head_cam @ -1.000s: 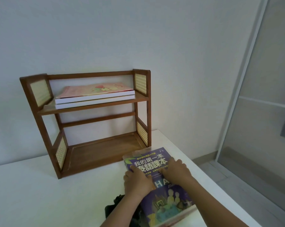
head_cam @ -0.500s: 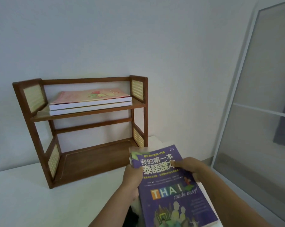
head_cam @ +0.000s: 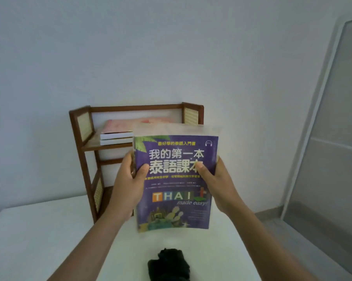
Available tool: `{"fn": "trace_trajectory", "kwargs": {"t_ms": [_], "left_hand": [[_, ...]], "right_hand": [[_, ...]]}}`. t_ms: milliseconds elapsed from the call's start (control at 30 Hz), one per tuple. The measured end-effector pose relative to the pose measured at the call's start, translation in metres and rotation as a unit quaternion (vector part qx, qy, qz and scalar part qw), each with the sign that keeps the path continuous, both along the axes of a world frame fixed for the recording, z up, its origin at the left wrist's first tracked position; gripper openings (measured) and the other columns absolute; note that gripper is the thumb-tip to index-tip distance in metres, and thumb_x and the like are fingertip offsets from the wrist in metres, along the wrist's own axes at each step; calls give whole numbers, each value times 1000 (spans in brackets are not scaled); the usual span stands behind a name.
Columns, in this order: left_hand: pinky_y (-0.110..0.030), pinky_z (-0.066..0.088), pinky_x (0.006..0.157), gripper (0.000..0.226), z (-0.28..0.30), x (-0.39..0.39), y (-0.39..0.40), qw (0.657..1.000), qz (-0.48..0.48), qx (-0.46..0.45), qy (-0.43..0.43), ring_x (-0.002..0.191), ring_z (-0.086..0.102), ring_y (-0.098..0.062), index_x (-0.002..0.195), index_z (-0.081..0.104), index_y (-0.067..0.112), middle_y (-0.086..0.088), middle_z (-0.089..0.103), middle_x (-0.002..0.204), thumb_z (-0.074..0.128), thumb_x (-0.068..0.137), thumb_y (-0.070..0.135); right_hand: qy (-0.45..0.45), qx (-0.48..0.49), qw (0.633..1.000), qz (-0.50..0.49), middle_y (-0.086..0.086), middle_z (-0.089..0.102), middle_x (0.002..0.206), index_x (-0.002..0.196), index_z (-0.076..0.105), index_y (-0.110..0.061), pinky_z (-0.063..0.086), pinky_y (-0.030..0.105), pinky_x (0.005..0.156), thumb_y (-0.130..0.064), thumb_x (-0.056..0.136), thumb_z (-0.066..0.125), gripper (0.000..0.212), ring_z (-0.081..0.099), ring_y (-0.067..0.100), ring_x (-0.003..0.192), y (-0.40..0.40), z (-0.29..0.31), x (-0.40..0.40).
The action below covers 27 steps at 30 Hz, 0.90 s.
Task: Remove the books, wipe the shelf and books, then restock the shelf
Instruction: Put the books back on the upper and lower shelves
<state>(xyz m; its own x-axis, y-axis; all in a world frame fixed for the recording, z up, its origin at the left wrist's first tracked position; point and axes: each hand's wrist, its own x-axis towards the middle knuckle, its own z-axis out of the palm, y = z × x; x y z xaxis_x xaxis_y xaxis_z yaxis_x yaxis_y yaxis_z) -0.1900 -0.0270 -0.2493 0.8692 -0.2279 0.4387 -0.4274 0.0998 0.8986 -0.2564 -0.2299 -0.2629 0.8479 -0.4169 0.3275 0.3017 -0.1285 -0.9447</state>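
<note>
A: Since a second back the purple book [head_cam: 176, 181] had come up off the white table [head_cam: 39, 236] and was held upright in front of the wooden shelf [head_cam: 86, 147], cover facing the camera.

B: Grip?

A: Both hands on it. Left hand [head_cam: 128, 185] clasped the left edge, thumb on the cover. Right hand [head_cam: 217, 183] clasped the right edge, thumb on the cover too. Fingers behind, hidden.

B: Where did the book sit relative to the shelf?

A: In the air, just in front, hiding most of the shelf's right half. Long axis ran vertical, top edge toward the shelf's upper tier. Shelf lay straight ahead and a bit left, so the left hand looked nearer to it. Judging by that, the book needed tipping flat before going in.

B: Look of the book?

A: Glossy purple paperback, white Chinese title, "THAI made easy" in coloured letters, clear wrap over the top.

B: Anything else?

A: Pink-covered books [head_cam: 118, 132] stacked flat on the upper tier. Black cloth [head_cam: 169, 264] bunched on the table, near the bottom edge.
</note>
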Motion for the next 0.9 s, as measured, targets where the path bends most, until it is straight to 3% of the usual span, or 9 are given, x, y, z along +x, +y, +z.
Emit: {"fn": "trace_trajectory", "kwargs": {"t_ms": [100, 233, 333, 500, 667, 800, 900], "left_hand": [[-46, 58, 76, 30, -21, 10, 33, 999, 45, 11, 1, 95, 69, -17, 124, 47, 33, 4, 67, 110, 53, 95, 27], [-41, 59, 73, 27, -50, 19, 57, 998, 59, -9, 4, 97, 68, -18, 118, 49, 37, 3, 66, 110, 53, 94, 26], [-38, 60, 70, 33, -64, 23, 63, 998, 56, -14, 16, 99, 68, -20, 124, 47, 31, 0, 64, 112, 52, 92, 29], [-43, 60, 72, 40, -77, 30, 67, 999, 34, 6, 10, 107, 64, -22, 125, 43, 45, 2, 57, 122, 54, 87, 37], [-14, 54, 62, 42, -95, 24, 59, 998, 10, 38, 50, 93, 65, 3, 127, 38, 30, 6, 61, 115, 56, 90, 26], [-13, 53, 58, 34, -101, 27, 55, 995, 29, 47, 77, 86, 65, 8, 122, 41, 21, 2, 61, 112, 57, 91, 24], [-16, 55, 61, 37, -96, 30, 58, 996, 39, 44, 74, 93, 67, -5, 123, 40, 25, 3, 60, 114, 58, 90, 28]], "right_hand": [[-3, 5, 1000, 23, -6, 67, 117, 125, 45, -28, 60, 41, 81, -38, 88, 64, 43, 70, 15, 99, 32, -22, 20], [-4, -1, 1000, 30, -9, 67, 116, 121, 46, -35, 60, 41, 82, -43, 84, 64, 42, 70, 13, 101, 56, -44, 31], [-10, -12, 1000, 22, -11, 65, 116, 121, 45, -36, 60, 39, 82, -42, 84, 64, 41, 68, 12, 103, 63, -52, 35], [-3, -21, 1000, 16, -12, 64, 117, 120, 44, -38, 60, 37, 82, -42, 85, 64, 41, 68, 12, 104, 63, -60, 39], [16, -22, 999, 40, -13, 60, 122, 130, 34, -36, 58, 38, 86, -50, 79, 68, 63, 65, 11, 109, 56, -79, 35], [26, -10, 999, 43, -15, 59, 124, 125, 35, -41, 59, 31, 83, -43, 86, 66, 49, 64, 8, 110, 60, -87, 37], [22, -18, 999, 38, -16, 59, 121, 122, 38, -36, 59, 25, 76, -37, 87, 64, 43, 65, 4, 107, 64, -76, 42]]}}
